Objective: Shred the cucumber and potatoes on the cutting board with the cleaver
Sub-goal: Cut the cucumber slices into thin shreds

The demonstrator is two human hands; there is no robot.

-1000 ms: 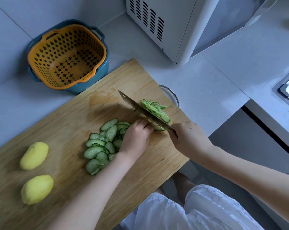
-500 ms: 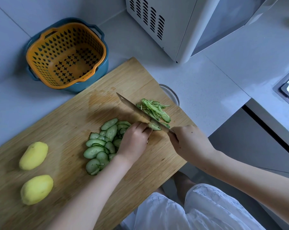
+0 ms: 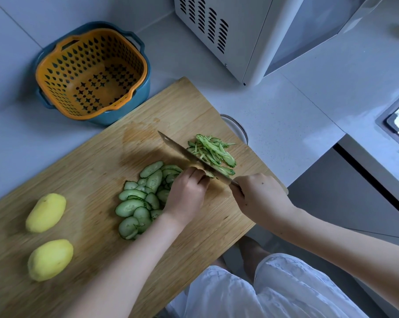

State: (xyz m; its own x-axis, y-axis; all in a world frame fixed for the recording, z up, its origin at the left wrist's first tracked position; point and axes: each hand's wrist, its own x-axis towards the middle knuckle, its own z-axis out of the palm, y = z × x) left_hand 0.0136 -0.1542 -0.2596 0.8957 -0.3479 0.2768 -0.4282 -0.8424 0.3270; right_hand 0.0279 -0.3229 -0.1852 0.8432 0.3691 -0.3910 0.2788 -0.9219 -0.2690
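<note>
Centre frame: left hand, fingers curled, pins cucumber slices; right hand grips the cleaver, forearms entering from below.

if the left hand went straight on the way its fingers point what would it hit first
The cleaver blade: the left hand pins cucumber slices with curled fingers right beside it, apparently touching. Past it lie the cucumber shreds.

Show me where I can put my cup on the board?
Bare board lies between the potatoes and the cucumber slices, and at the far corner between the basket and the cleaver. Crowded around the left hand, right hand and shreds.
</note>
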